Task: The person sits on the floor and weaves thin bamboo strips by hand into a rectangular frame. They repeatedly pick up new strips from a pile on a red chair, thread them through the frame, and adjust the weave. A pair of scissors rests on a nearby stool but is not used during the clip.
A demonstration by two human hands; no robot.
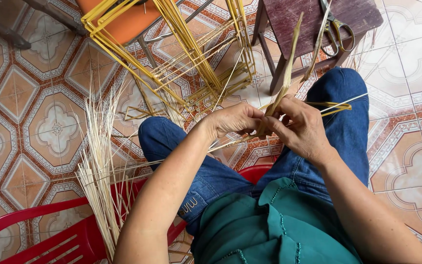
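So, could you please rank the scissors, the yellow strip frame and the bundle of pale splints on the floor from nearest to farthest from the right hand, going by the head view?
From the right hand:
1. Scissors, up and slightly right, on the dark wooden stool.
2. Yellow strip frame, up and to the left, on the floor.
3. Bundle of pale splints, far left, beside the red plastic chair.

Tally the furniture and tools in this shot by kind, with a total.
Red plastic chair: 1
Dark wooden stool: 1
Orange-seated chair: 1
Scissors: 1
Yellow strip frame: 1
Total: 5
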